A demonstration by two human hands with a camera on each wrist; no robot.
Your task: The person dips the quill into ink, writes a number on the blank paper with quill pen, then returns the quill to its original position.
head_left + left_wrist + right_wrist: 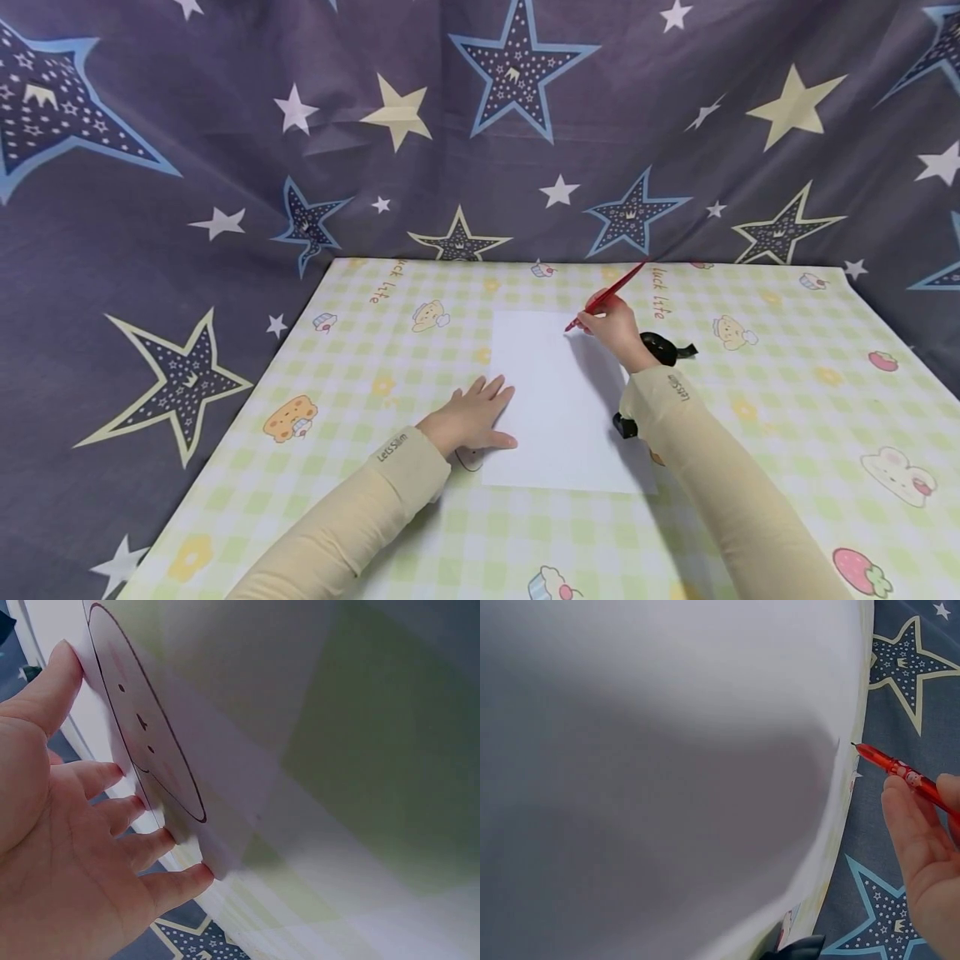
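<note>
A white sheet of paper [551, 408] lies on the checked tablecloth. My left hand [472, 418] rests at its left edge, fingers spread and thumb apart; in the left wrist view the fingertips [196, 876] touch the surface. My right hand [617, 327] pinches a slim red pen [617, 287] near the sheet's top right. The pen's dark tip points down at the paper; whether it touches, I cannot tell. In the right wrist view, a short dark line shows on the paper [705, 787] beside the tip of the red pen [904, 772].
Just right of the paper, a black object [658, 348] with a strip-like end is partly hidden by my right forearm. Another black piece [624, 426] shows at the sheet's right edge. Behind the table hangs a dark star-patterned cloth [450, 192].
</note>
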